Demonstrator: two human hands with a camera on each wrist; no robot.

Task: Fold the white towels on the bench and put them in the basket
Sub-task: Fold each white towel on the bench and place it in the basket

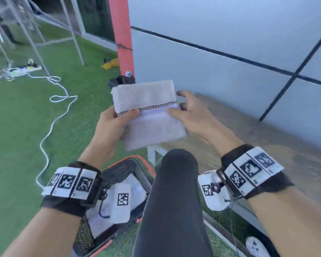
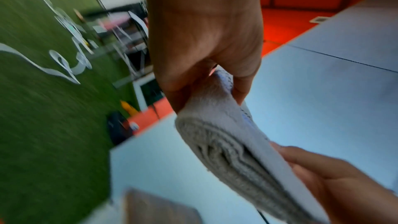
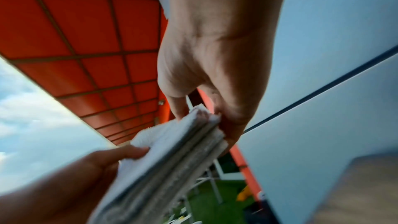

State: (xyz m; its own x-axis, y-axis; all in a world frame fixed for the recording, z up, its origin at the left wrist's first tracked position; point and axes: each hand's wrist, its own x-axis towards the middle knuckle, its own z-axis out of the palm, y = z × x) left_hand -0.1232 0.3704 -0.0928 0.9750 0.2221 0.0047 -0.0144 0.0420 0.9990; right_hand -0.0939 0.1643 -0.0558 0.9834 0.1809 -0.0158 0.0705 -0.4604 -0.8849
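No readable text anywhere; the wrist bands (image 1: 70,182) bear only square coded markers.

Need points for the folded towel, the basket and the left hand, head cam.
folded towel (image 1: 152,127), head view, on the plain lower panel below the checkered band.
basket (image 1: 122,168), head view, on its black mesh far wall.
left hand (image 1: 111,125), head view, on the back of the hand.
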